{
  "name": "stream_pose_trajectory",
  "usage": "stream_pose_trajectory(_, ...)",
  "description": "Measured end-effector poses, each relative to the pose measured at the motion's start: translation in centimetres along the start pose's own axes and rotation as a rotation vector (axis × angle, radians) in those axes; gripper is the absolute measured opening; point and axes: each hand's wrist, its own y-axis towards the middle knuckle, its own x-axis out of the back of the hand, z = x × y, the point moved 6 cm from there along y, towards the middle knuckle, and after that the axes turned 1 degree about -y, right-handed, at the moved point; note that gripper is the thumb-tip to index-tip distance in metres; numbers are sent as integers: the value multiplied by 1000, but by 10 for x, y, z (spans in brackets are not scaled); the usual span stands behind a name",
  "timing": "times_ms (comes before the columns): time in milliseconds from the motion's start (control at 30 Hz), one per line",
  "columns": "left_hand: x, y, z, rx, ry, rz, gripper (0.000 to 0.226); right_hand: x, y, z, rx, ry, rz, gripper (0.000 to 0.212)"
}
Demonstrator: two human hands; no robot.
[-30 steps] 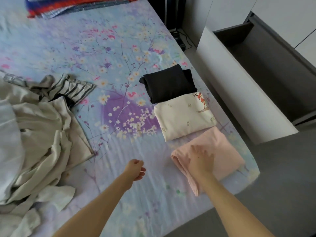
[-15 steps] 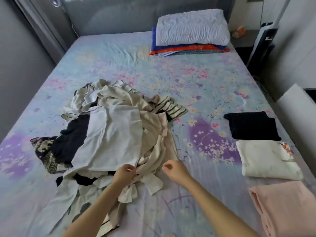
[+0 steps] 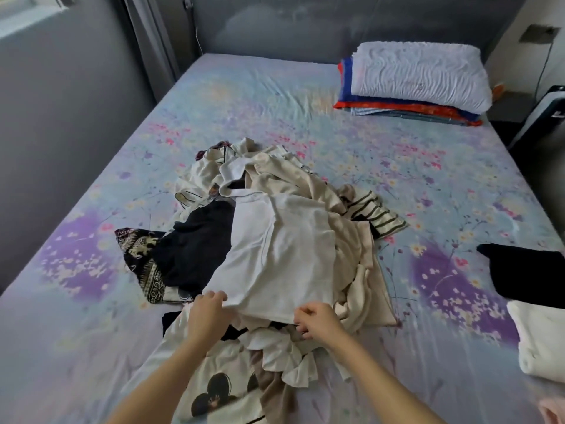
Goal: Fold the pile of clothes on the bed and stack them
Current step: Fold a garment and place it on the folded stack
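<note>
A person's two hands take up a white garment [image 3: 278, 258] from the top of the pile of clothes [image 3: 308, 191], which lies heaped in the middle of the bed [image 3: 275, 102], spilling toward its near edge. The left hand [image 3: 208, 313] has its fingers curled over the garment's near hem at one corner. The right hand [image 3: 318, 322] pinches the same hem at the other corner, fingers bent around the cloth.

Under and around the white piece lie a black garment [image 3: 198, 249], a dark patterned cloth [image 3: 140, 252], a striped top [image 3: 379, 215] and, nearest the camera, a cream shirt with a cartoon print [image 3: 220, 390]. Along the bed's right edge, three folded pieces sit in a row: black [image 3: 526, 273], cream [image 3: 541, 341] and a sliver of pink [image 3: 553, 408] at the near right corner. A pillow [image 3: 419, 75] rests on folded blankets [image 3: 406, 110] at the far right corner.

The step in hand appears to be freeing the next piece for folding. It would likely go best if both corners rise together and the cloth is lifted clear of the beige layers beneath, so nothing drags along. It should then be spread flat on bare sheet, the hem squared before the first fold.
</note>
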Motion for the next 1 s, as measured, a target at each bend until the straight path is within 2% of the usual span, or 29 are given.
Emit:
stream_pose_trajectory(67, -3, 19, -15, -19, -50, 14, 42, -6, 3, 0, -71, 142, -8, 16)
stream_pose_trajectory(167, -5, 42, -28, 45, -72, 113, 51, -17, 17, 11, -184, 401, 12, 14)
stream_pose_trajectory(233, -8, 53, -27, 81, -99, 151, 56, -28, 34, 23, -228, 510, 31, 25)
stream_pose_trajectory(300, -13, 65, -22, 69, -127, 173, 58, -46, 54, 33, -261, 558, 50, 40)
stream_pose_trajectory(333, -15, 69, -19, 44, -130, 186, 58, -56, 63, 37, -273, 549, 52, 41)
stream_pose_trajectory(400, -19, 76, -12, -13, -129, 210, 58, -76, 82, 42, -292, 498, 27, 29)
stream_pose_trajectory(500, -18, 79, -1, -46, -209, 233, 49, -88, 106, 45, -288, 540, -118, 21)
stream_pose_trajectory(567, -14, 77, 9, 7, -383, 265, 40, -89, 113, 52, -240, 616, -150, 10)
stream_pose_trajectory(667, 8, 72, 20, 117, -683, 253, 25, -70, 102, 75, -99, 667, -196, 8)
stream_pose_trajectory(800, 62, 72, 4, 65, -714, 130, 9, -6, 67, 128, 97, 678, -384, 15)
stream_pose_trajectory(867, 98, 67, -21, 28, -782, 116, 8, 36, 39, 166, 213, 693, -363, 19)
stream_pose_trajectory(933, 135, 59, -50, -7, -890, 120, 8, 76, -4, 204, 347, 543, -256, 18)
stream_pose_trajectory(1000, 168, 51, -78, -104, -897, 99, 6, 106, -56, 232, 435, 208, -119, 13)
